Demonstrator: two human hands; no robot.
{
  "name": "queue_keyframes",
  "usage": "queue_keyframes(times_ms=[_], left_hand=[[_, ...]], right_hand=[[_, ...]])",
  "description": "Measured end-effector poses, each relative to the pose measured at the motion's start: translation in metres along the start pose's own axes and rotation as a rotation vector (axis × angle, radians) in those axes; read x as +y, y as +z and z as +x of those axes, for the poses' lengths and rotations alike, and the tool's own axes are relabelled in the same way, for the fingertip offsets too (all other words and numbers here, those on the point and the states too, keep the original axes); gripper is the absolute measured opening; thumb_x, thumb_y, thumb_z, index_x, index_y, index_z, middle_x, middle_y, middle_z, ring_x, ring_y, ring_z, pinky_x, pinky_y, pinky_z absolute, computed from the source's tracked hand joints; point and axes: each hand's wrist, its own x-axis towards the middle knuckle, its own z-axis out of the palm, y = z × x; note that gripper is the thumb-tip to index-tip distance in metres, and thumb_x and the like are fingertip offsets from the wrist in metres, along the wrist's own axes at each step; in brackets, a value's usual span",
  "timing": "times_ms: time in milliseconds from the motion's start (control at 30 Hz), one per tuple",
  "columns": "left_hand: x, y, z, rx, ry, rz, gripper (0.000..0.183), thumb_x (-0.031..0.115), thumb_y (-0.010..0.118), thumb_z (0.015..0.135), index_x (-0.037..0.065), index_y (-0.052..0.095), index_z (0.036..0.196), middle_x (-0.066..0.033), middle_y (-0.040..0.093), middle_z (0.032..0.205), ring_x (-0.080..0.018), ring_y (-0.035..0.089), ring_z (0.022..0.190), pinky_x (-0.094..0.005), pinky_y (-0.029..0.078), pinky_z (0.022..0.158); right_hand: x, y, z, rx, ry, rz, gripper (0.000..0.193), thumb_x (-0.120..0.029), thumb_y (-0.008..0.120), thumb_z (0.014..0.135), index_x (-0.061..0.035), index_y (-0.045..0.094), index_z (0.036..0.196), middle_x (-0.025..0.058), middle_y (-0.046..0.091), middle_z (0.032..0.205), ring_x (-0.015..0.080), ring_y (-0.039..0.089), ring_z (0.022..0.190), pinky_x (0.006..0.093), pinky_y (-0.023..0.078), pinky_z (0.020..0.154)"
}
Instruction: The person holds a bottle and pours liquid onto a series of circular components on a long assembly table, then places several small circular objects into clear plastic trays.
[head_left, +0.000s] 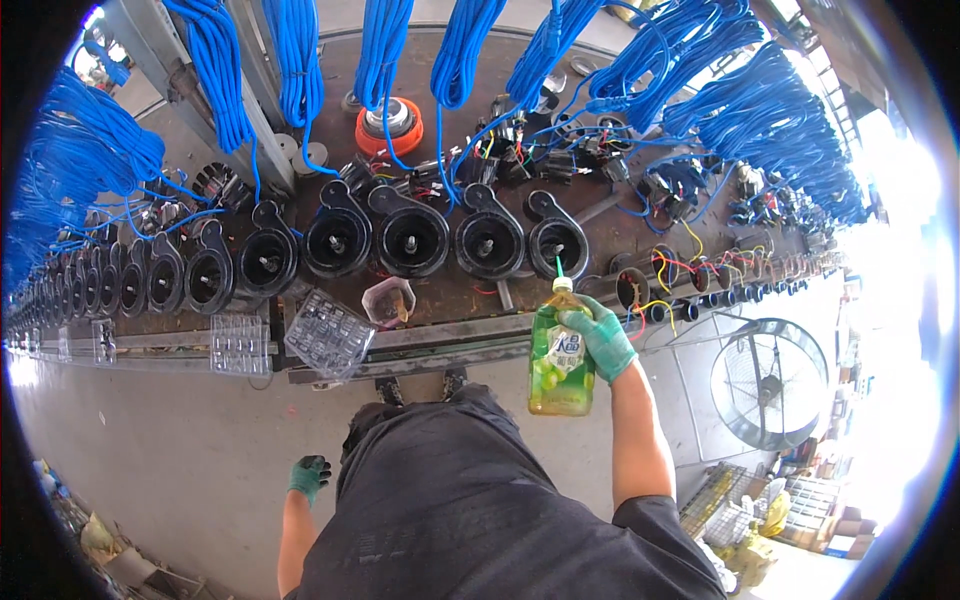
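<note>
My right hand [607, 342], in a green glove, is wrapped round a clear plastic bottle [562, 385] of greenish liquid. The bottle stands upright in the air at the bench's near edge. Its thin green nozzle [559, 268] points up the picture, overlapping the opening of a black round housing [548, 232] with a metal shaft inside; whether they touch, I cannot tell. More such housings, among them one next to it [490, 222], form a long row to the left. Low at my left side hangs my left hand [310, 476], gloved in green with dark fingertips, fingers curled and nothing visible in them.
Bundles of blue cable [384, 50] hang over the workbench [440, 312], their ends running to wired motor parts. An orange-rimmed part [388, 130] sits further back. Clear plastic trays [328, 335] and a small open container [388, 300] lie near the front edge. A large fan [768, 385] stands right.
</note>
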Motion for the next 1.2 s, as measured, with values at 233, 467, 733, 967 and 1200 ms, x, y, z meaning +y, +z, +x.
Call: queue_keyframes(times_ms=[233, 467, 733, 967, 1200], left_hand=[[-0.038, -0.007, 0.021, -0.053, 0.002, -0.024, 0.021, 0.024, 0.066, 0.104, 0.010, 0.064, 0.120, -0.0076, 0.075, 0.102, -0.0243, 0.071, 0.084, -0.0417, 0.055, 0.070], [-0.024, 0.009, -0.020, 0.042, 0.000, -0.015, 0.023, 0.023, 0.064, 0.105, 0.008, 0.063, 0.121, -0.0091, 0.074, 0.103, -0.0244, 0.070, 0.086, -0.0422, 0.055, 0.070], [-0.044, 0.012, -0.022, 0.062, -0.037, -0.214, 0.020, 0.023, 0.064, 0.104, 0.008, 0.063, 0.118, -0.0093, 0.073, 0.100, -0.0247, 0.071, 0.083, -0.0411, 0.056, 0.069], [-0.044, 0.036, -0.081, 0.200, 0.018, -0.213, 0.022, 0.021, 0.065, 0.104, 0.007, 0.062, 0.120, -0.0107, 0.073, 0.100, -0.0254, 0.071, 0.082, -0.0415, 0.056, 0.067], [-0.138, 0.049, -0.167, 0.351, -0.096, -0.521, 0.022, 0.019, 0.066, 0.103, 0.003, 0.063, 0.119, -0.0122, 0.074, 0.098, -0.0234, 0.072, 0.081, -0.0361, 0.057, 0.064]], right_hand=[[0.001, -0.010, -0.002, -0.051, -0.014, -0.058, 0.061, -0.012, 0.076, 0.092, 0.0040, 0.052, 0.145, 0.0099, 0.069, 0.120, 0.0160, 0.068, 0.102, 0.0315, 0.057, 0.089], [-0.018, -0.029, -0.016, 0.003, -0.238, -0.048, 0.065, -0.010, 0.078, 0.090, 0.0010, 0.049, 0.148, 0.0080, 0.067, 0.124, 0.0145, 0.064, 0.108, 0.0316, 0.055, 0.093], [-0.118, -0.090, 0.068, 0.391, -0.684, -0.237, 0.055, -0.005, 0.073, 0.090, -0.0040, 0.055, 0.142, 0.0069, 0.068, 0.124, 0.0154, 0.065, 0.108, 0.0311, 0.055, 0.094], [-0.092, -0.184, 0.307, 0.766, -0.846, -0.604, 0.068, -0.020, 0.090, 0.067, -0.0034, 0.061, 0.127, 0.0162, 0.066, 0.121, 0.0312, 0.065, 0.111, 0.0411, 0.051, 0.101], [-0.094, -0.099, 0.339, 0.844, -1.027, -0.778, 0.035, -0.021, 0.081, 0.084, -0.0078, 0.072, 0.115, 0.0081, 0.076, 0.103, 0.0217, 0.074, 0.089, 0.0359, 0.060, 0.085]])
